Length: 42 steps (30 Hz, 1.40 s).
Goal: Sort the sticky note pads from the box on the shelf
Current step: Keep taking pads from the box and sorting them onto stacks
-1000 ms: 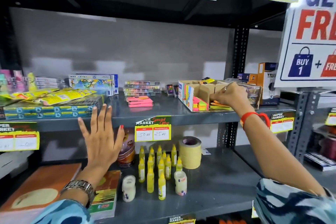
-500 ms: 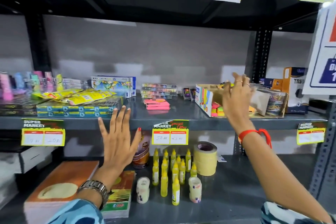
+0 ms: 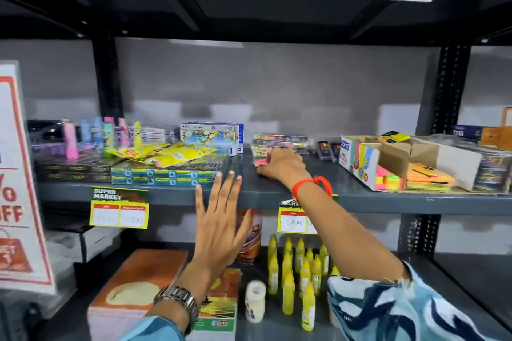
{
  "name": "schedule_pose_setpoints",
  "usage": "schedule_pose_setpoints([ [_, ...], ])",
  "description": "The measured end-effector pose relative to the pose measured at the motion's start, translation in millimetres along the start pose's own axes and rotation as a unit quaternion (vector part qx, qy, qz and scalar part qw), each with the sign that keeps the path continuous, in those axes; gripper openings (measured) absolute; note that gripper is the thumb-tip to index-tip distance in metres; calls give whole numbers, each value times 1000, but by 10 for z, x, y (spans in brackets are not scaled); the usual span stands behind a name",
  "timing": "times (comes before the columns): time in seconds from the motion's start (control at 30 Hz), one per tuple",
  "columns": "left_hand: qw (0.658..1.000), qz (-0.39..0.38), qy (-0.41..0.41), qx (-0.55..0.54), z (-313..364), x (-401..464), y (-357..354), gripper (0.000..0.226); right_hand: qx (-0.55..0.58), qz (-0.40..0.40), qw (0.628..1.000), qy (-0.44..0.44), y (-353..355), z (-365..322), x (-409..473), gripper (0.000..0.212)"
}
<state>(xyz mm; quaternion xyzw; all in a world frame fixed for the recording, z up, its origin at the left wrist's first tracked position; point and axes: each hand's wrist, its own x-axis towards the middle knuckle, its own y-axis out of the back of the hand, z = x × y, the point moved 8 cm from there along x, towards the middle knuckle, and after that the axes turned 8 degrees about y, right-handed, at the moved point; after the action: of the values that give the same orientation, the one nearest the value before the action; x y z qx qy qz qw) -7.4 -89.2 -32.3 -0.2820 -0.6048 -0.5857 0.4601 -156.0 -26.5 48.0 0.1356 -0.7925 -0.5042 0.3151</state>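
Observation:
An open cardboard box (image 3: 360, 159) sits on the right of the middle shelf (image 3: 388, 198), with pink, green and orange sticky note pads (image 3: 393, 178) inside. Left of it lies a small stack of pink sticky note pads (image 3: 260, 162), mostly hidden under my right hand (image 3: 282, 165). That hand's fingers curl down over the top pink pad. My left hand (image 3: 221, 219) is raised flat in front of the shelf edge, fingers spread, holding nothing.
Blue-green flat packs (image 3: 166, 176) with yellow packets (image 3: 166, 152) on top lie left of the pink stack. Clear cases of colourful pads (image 3: 279, 141) stand behind it. Yellow glue bottles (image 3: 302, 271), a white tape roll (image 3: 255, 300) and books (image 3: 138, 285) fill the lower shelf.
My right hand left the cardboard box and moved left onto the pink pad stack. The view swung left. My left hand stayed raised and open.

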Motion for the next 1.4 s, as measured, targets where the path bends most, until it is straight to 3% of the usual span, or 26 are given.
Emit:
schedule_pose_setpoints([
  [0.17,1000,6,6,-7,36,13,17,62,55,74,996,12,167,47,-154,40],
  [0.43,999,16,-10,-50,572,177,11,65,72,211,974,48,968,251,-738,44],
  [0.57,997,27,-27,-70,977,232,23,65,66,293,953,36,1544,597,-1036,37],
  [0.73,992,31,-46,-110,1359,281,41,62,102,348,932,-23,1888,1318,-1306,48],
  [0.83,992,18,-48,-117,1498,305,-6,62,77,345,934,-55,1892,1695,-1453,36],
  [1.0,991,6,-37,-131,1672,366,-93,63,67,305,947,-78,1663,2015,-1485,38],
  [1.17,987,15,-56,-152,1881,400,-78,62,43,286,956,-48,1446,2049,-1359,31],
  [1.33,983,10,-78,-168,2052,484,-72,63,117,294,948,-39,1393,2185,-1287,55],
  [1.4,980,-6,-73,-187,2118,547,-114,64,122,269,955,-33,1368,2235,-1250,48],
])
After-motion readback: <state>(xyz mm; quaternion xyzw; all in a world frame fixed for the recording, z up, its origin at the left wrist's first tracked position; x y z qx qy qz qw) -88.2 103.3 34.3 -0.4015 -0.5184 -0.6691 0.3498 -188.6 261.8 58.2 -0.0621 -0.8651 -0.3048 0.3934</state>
